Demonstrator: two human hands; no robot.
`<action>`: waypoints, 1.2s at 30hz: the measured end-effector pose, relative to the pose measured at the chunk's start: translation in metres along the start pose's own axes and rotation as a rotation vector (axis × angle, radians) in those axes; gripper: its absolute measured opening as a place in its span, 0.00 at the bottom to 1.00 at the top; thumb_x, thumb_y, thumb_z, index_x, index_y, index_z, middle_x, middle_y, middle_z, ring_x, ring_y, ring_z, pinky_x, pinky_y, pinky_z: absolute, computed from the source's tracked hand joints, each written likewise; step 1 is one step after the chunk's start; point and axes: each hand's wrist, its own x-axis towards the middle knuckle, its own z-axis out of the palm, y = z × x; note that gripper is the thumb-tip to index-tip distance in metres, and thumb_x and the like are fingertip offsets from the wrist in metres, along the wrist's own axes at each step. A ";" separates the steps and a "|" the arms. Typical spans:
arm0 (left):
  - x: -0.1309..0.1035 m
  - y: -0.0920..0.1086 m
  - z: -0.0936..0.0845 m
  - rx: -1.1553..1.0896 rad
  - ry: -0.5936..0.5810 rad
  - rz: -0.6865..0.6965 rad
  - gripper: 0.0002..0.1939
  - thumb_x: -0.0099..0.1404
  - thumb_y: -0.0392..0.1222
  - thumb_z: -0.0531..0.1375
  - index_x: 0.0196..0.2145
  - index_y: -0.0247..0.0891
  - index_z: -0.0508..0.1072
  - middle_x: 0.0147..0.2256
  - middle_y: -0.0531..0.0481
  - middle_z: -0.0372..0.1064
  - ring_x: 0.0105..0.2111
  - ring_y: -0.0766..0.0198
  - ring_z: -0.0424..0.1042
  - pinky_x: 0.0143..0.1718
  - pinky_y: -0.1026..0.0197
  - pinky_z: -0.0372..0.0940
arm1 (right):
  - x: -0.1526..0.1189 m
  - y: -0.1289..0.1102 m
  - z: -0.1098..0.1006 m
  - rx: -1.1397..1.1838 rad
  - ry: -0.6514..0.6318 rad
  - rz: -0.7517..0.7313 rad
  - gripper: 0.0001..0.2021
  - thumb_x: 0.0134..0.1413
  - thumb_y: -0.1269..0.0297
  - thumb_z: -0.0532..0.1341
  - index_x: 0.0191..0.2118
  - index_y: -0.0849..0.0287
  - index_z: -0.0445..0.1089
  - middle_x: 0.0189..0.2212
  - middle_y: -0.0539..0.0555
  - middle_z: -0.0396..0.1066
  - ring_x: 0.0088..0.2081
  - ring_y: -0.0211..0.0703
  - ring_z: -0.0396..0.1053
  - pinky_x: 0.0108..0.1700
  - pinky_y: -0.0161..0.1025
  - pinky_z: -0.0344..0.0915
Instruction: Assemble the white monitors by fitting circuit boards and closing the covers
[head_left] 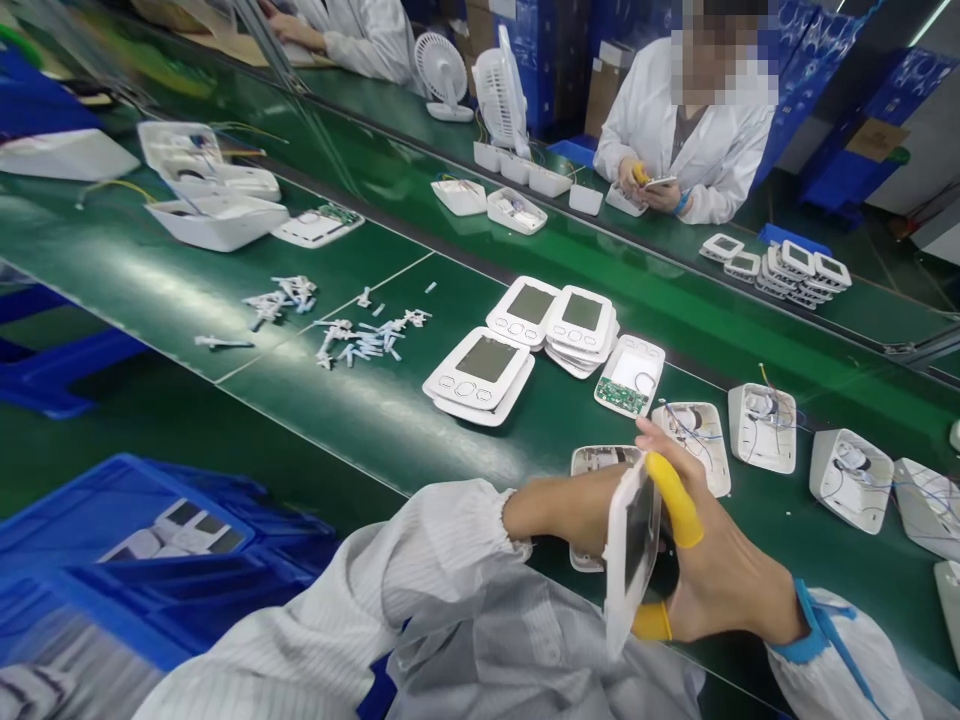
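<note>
My right hand [720, 560], with yellow finger cots on two fingers and a blue band at the wrist, grips a white front cover with a dark display [616, 570] by its edges. The cover is tilted nearly edge-on to me. My left hand [574, 508] reaches behind this cover, and its fingers are hidden there. Partly covered by my left hand is an open white housing [589, 460] on the bench. Just beyond my hands lie a white cover with a green circuit board [626, 392] and another open housing with wires [694, 440].
Stacked display covers [484, 365] lie mid-bench. Small white and pale-blue parts [367, 340] are scattered to their left. Several wired housings [851, 480] line the right side. Blue bins [142, 470] stand at lower left. A co-worker [686, 130] sits across the green conveyor [697, 320].
</note>
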 end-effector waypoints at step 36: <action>-0.041 -0.047 -0.040 -0.250 -0.087 -0.107 0.09 0.70 0.30 0.63 0.38 0.38 0.83 0.36 0.47 0.82 0.41 0.58 0.79 0.62 0.48 0.69 | -0.015 0.007 0.046 0.061 -0.057 0.445 0.62 0.43 0.57 0.76 0.76 0.58 0.36 0.69 0.70 0.45 0.71 0.68 0.51 0.68 0.64 0.62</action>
